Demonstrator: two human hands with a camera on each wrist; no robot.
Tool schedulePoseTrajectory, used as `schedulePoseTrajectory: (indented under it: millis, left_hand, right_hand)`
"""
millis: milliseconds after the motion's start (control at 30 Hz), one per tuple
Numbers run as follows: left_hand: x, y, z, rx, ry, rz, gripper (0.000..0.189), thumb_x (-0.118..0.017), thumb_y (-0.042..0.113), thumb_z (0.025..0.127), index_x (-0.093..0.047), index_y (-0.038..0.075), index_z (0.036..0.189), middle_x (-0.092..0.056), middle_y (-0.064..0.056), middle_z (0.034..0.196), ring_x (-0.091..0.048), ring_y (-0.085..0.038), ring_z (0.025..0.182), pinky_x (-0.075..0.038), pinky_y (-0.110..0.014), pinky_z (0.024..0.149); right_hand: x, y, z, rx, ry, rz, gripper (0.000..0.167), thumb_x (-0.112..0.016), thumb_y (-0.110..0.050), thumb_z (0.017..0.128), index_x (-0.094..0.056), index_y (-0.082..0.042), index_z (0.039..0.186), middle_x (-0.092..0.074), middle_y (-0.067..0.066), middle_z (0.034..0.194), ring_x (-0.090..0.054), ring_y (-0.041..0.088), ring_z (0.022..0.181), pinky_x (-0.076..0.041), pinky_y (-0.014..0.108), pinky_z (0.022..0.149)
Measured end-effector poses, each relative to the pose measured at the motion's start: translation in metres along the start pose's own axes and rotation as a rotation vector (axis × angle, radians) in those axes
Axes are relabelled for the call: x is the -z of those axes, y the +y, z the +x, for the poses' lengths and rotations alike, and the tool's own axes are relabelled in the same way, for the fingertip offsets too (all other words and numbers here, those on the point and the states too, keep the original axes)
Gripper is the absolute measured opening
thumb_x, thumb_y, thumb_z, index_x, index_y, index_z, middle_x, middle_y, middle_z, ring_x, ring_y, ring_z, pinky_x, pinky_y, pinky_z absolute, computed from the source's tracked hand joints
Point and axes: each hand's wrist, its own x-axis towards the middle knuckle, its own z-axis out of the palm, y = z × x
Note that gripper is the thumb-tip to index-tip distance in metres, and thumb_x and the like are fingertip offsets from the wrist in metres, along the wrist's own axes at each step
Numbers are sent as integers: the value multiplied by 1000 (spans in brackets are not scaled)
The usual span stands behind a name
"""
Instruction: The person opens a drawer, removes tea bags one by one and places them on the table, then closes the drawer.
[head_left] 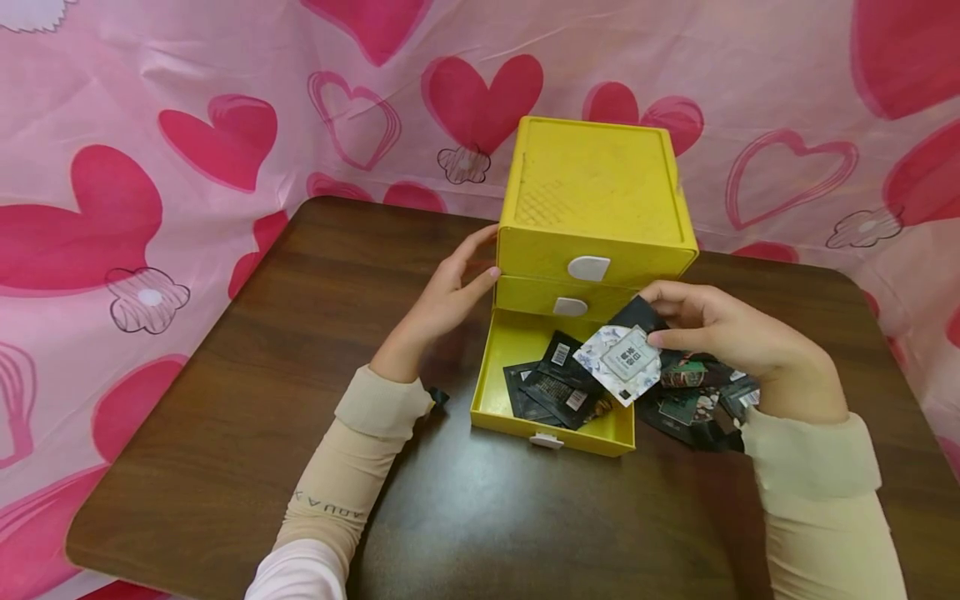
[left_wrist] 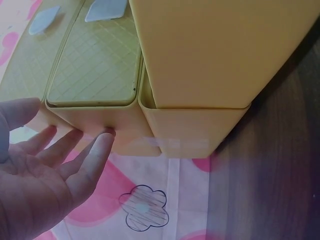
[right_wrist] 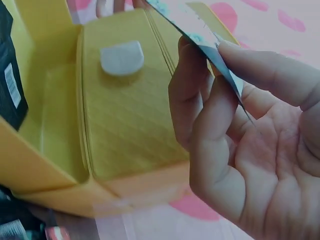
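Observation:
A yellow three-drawer box (head_left: 600, 183) stands on the table, its bottom drawer (head_left: 486, 398) pulled out. Several flat black sachets (head_left: 546, 410) with barcode labels lie in that drawer. My right hand (head_left: 723, 325) pinches a flat sachet (head_left: 628, 365) with a white floral face and a black upper part, thumb on one side and fingers on the other. It hangs tilted over the drawer's right side. My left hand (head_left: 444, 296) rests its fingertips against the left side of the box. In the left wrist view its fingers (left_wrist: 95, 160) are spread and loosely bent along that side.
More dark sachets (head_left: 686, 408) lie in a pile on the table to the right of the drawer, partly behind my right hand. A small black object (head_left: 437, 398) sits by my left wrist. A pink heart-printed cloth (head_left: 225, 67) hangs behind the brown table (head_left: 247, 367).

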Motion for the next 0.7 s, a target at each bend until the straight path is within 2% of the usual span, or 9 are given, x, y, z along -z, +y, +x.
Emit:
schedulePoseTrajectory:
  millis: [100, 167, 333, 567, 700]
  left_hand:
    - [-1, 0, 0, 3, 1, 4, 55, -55, 7, 99, -34, 7, 149, -40, -10, 148, -51, -30, 123, -43, -40, 101]
    - [-1, -1, 0, 4, 1, 5, 54, -55, 8, 99, -34, 8, 149, -40, -9, 148, -52, -29, 123, -43, -39, 101]
    - [-2, -2, 0, 10, -4, 0, 55, -55, 9, 99, -33, 9, 150, -39, -7, 149, -51, -29, 124, -43, -39, 101]
    - [-1, -3, -1, 9, -8, 7, 55, -54, 9, 99, -33, 9, 150, -39, -7, 150, -50, -31, 125, -43, -39, 102]
    - [-2, -3, -1, 11, -6, -1, 55, -54, 8, 99, -33, 8, 150, -38, -8, 150, -49, -31, 126, -42, -40, 103]
  right_hand:
    - [3, 6, -13, 5, 58, -14, 33, -58, 4, 94, -51, -4, 126, -64, 5, 116, -61, 17, 97, -53, 26, 81]
    - [5, 11, -21, 26, 77, 27, 34, -56, 8, 94, -50, -1, 126, -64, 8, 114, -62, 18, 96, -54, 26, 81]
    - [10, 25, -39, 76, 116, 210, 33, -49, 17, 93, -49, 4, 123, -65, 15, 104, -64, 22, 86, -56, 30, 73]
    - [13, 46, -58, 151, 155, 438, 38, -39, 25, 92, -47, 6, 124, -66, 14, 104, -67, 20, 84, -57, 30, 69]
    - [16, 57, -69, 150, 183, 531, 40, -34, 25, 93, -47, 5, 125, -67, 14, 104, -68, 21, 84, -58, 34, 66]
